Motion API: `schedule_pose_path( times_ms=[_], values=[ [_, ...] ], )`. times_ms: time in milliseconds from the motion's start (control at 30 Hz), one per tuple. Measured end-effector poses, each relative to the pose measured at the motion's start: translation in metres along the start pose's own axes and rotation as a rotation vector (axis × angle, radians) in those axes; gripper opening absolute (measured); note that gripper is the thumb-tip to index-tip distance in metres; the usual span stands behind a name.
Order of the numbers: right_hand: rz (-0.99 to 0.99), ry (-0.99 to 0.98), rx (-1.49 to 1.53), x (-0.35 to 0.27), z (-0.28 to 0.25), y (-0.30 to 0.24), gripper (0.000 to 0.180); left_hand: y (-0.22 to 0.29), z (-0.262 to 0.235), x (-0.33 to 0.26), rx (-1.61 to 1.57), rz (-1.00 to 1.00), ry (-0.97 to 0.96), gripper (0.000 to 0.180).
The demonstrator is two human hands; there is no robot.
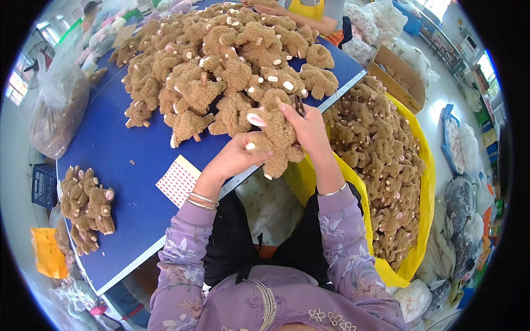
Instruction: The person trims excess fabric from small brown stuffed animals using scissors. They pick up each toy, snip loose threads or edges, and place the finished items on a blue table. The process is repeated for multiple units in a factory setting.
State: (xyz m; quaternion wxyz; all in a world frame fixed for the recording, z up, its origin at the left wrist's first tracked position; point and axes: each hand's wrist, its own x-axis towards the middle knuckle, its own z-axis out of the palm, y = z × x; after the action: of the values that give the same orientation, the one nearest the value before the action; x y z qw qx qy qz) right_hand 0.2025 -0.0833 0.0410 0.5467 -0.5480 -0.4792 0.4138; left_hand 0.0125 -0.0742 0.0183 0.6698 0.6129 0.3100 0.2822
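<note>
plush toy (280, 135) | left hand (238, 156) grips left | right hand (310, 128) grips right

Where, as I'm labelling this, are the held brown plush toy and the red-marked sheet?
Held brown plush toy (279, 134), head view: its furry body.
Red-marked sheet (178, 181), head view: its printed middle.

No text readable; detail on red-marked sheet (178, 181) too small.

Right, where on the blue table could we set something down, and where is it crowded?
The blue table is bare between the small plush group and the red-marked sheet, and from there up to the large plush heap, bar a scrap. Crowded: the far part, under that heap; near it, the left hand and right hand hold a plush toy.
</note>
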Motion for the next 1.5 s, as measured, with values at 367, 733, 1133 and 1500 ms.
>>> schedule_pose_path(
  times_ms=[367, 733, 1133, 1500],
  values=[
    [0.071, 0.101, 0.302, 0.007, -0.016, 0.013, 0.036, -0.007, -0.006, 0.004, -0.344, 0.131, 0.246, 0.015],
    [-0.244, -0.029, 0.159, -0.007, 0.004, 0.011, 0.025, -0.008, -0.004, 0.011, -0.392, 0.172, 0.394, 0.022],
    [-0.144, -0.110, 0.039, -0.012, 0.008, 0.008, 0.019, -0.009, -0.004, 0.011, -0.433, 0.153, 0.378, 0.032],
    [-0.156, -0.098, 0.216, -0.016, 0.020, 0.009, 0.027, -0.007, 0.005, 0.007, -0.026, 0.186, 0.398, 0.026]
  ],
)
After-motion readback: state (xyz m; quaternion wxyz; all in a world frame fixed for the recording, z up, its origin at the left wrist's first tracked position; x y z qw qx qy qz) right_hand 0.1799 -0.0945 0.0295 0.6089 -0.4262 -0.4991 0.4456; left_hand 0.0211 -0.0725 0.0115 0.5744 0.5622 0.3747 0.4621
